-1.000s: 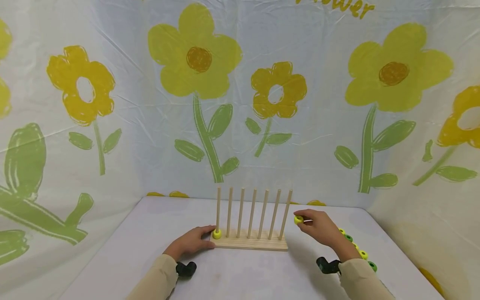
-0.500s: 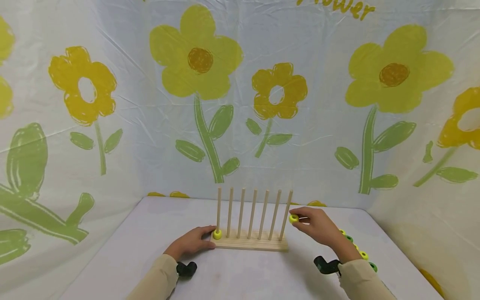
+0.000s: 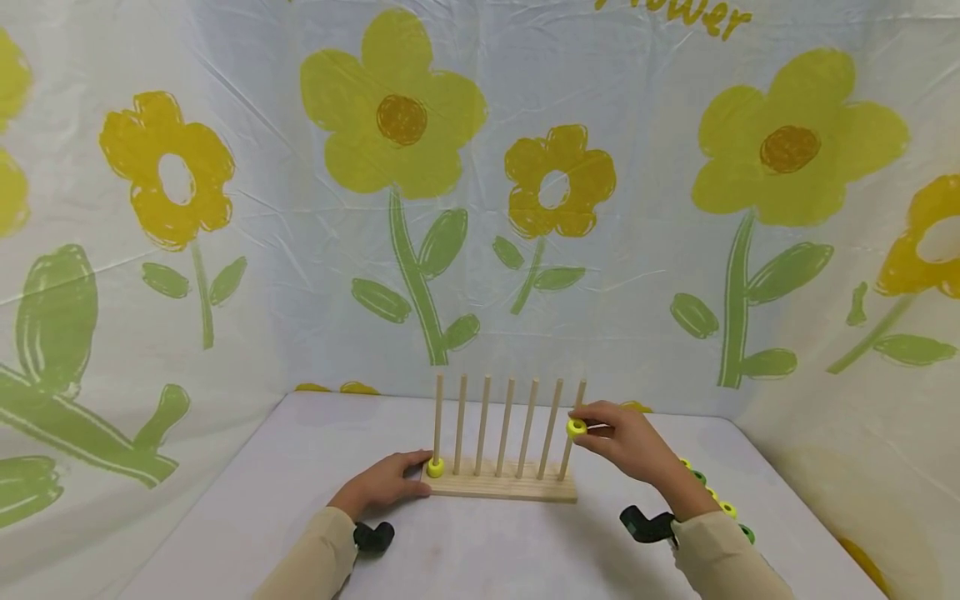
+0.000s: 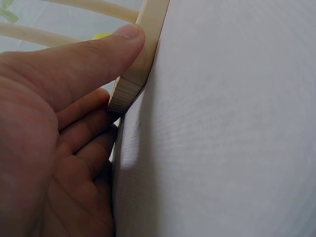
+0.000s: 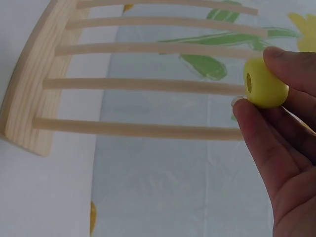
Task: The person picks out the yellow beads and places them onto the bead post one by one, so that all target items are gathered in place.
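A wooden peg rack [image 3: 502,487] with a row of several upright pegs stands on the table. My left hand [image 3: 384,486] grips the left end of its base, the thumb on the front edge and fingers behind, as the left wrist view shows with the base end [image 4: 143,54]. One yellow bead [image 3: 435,468] sits at the foot of the leftmost peg. Between thumb and fingers my right hand [image 3: 628,437] pinches another yellow bead [image 5: 266,84], its hole visible. In the head view that bead overlaps the rightmost peg; I cannot tell whether they touch.
Several yellow and green beads [image 3: 727,508] lie in a line on the table's right side, partly hidden by the right forearm. A white cloth with printed flowers [image 3: 637,333] hangs behind the table [image 3: 465,554].
My right hand has moved left with its yellow bead, from beside the rack to in front of the rightmost peg. The left hand and the rack have stayed still.
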The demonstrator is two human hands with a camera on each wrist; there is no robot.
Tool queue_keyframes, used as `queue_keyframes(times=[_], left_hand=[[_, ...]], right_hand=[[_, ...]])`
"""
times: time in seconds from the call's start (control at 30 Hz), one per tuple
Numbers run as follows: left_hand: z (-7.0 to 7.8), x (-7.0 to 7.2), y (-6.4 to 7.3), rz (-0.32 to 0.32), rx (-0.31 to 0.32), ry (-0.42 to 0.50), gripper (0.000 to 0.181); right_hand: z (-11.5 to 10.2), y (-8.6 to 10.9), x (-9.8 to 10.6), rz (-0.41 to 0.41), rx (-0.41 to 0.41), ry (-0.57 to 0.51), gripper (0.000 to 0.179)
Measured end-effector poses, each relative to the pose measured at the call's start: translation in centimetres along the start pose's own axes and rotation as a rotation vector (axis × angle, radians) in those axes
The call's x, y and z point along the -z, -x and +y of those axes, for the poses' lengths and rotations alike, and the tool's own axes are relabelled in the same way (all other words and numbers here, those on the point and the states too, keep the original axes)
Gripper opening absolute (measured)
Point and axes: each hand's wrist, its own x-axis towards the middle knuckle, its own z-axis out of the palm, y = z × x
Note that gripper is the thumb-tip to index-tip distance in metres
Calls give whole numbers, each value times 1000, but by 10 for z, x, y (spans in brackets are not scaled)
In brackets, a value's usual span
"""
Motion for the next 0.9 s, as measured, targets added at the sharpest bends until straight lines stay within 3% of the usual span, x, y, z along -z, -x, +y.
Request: queue_keyframes(times=[0.27,0.9], left_hand=[[3,0,1,-2,0,10,74],[3,1,1,-2,24,28,72]], right_hand=[[-11,-6,4,-23,2,-4,36],[-48,-39,10,-66,113,12,35]])
